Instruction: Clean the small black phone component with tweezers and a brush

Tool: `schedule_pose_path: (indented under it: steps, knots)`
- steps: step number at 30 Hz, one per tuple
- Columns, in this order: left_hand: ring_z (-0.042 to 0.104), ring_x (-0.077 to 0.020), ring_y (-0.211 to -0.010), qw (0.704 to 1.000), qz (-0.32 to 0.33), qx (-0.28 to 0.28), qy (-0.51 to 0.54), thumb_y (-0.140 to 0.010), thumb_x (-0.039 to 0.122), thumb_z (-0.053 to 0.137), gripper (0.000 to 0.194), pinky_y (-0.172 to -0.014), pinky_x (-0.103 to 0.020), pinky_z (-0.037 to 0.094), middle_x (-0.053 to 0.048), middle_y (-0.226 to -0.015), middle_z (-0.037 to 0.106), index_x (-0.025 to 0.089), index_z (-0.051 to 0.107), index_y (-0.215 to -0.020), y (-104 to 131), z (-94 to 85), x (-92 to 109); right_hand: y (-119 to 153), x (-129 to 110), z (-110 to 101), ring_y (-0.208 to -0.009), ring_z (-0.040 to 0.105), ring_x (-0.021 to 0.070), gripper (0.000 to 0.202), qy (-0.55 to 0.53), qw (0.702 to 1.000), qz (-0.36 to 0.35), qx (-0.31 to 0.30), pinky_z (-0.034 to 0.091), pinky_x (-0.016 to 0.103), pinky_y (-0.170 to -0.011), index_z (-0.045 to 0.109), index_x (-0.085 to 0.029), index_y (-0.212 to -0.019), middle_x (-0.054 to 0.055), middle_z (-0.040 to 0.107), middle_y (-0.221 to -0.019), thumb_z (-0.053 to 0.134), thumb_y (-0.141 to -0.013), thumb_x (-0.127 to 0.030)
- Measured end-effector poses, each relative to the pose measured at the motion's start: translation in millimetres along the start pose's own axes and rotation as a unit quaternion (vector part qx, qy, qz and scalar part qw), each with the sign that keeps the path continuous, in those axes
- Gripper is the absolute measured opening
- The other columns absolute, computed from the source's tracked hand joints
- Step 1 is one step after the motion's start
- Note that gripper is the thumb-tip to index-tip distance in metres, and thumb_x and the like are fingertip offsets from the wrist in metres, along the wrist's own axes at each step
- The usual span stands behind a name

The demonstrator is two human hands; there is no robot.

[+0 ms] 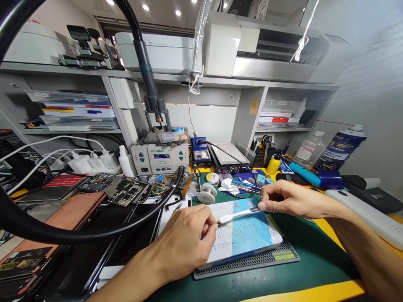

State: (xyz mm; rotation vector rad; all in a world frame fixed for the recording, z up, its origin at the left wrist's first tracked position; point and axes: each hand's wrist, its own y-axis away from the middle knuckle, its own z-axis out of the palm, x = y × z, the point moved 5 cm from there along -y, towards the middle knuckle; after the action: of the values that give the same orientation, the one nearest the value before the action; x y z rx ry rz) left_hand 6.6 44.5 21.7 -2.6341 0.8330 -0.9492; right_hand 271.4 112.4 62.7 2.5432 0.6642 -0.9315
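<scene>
A slim white stick-like piece (237,215) with a rounded left end and a dark right end spans the gap between my hands. I cannot make out its exact kind. My left hand (192,235) is closed, its thumb and fingers pinched at the rounded end. At the dark end, the fingertips of my right hand (283,199) are pinched shut. Below both hands lies a flat white-and-blue printed box (252,235), its left part hidden behind my left hand. It rests on a grey perforated mat (245,266).
Left stand phone panels (75,209) and circuit boards (126,188). A thick black hose (94,235) curves across the front left. Behind are a solder spool (207,193), a hot-air station (160,157) and a hot plate (231,155). Bottles and a spray can (340,147) stand right.
</scene>
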Motion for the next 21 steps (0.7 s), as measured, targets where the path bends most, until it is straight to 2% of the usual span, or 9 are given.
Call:
schedule_pose_path:
  steps: [9,15,21]
  knots:
    - [0.057,-0.0133,-0.066,1.000,-0.002,-0.007,-0.004,-0.102,0.021,0.070,0.020,-0.066,-0.028,0.045,0.005,-0.074,0.061,0.019,0.065,-0.082,1,-0.4,-2,-5,7,-1,-0.068,0.042,0.0183,0.061,-0.003,1.000,0.006,-0.012,0.031,0.031,-0.061,0.067,-0.022,-0.073,-0.004,0.051,-0.071,0.082,-0.082,-0.080]
    - [0.055,-0.0132,-0.065,1.000,-0.003,-0.002,-0.001,-0.101,0.017,0.068,0.020,-0.064,-0.027,0.043,0.005,-0.073,0.060,0.019,0.065,-0.081,1,-1.3,-1,-4,5,2,-0.068,0.043,0.0177,0.061,-0.004,1.000,0.006,-0.015,0.033,0.030,-0.061,0.067,-0.022,-0.075,-0.004,0.051,-0.071,0.081,-0.085,-0.080]
    - [0.055,-0.0138,-0.063,1.000,0.000,0.003,-0.004,-0.098,0.016,0.060,0.019,-0.062,-0.028,0.040,0.004,-0.072,0.062,0.020,0.065,-0.080,0,-3.4,1,-3,10,1,-0.060,0.042,0.0155,0.064,-0.010,0.999,0.022,-0.041,0.031,0.028,-0.053,0.063,-0.023,-0.072,-0.004,0.055,-0.068,0.081,-0.082,-0.083]
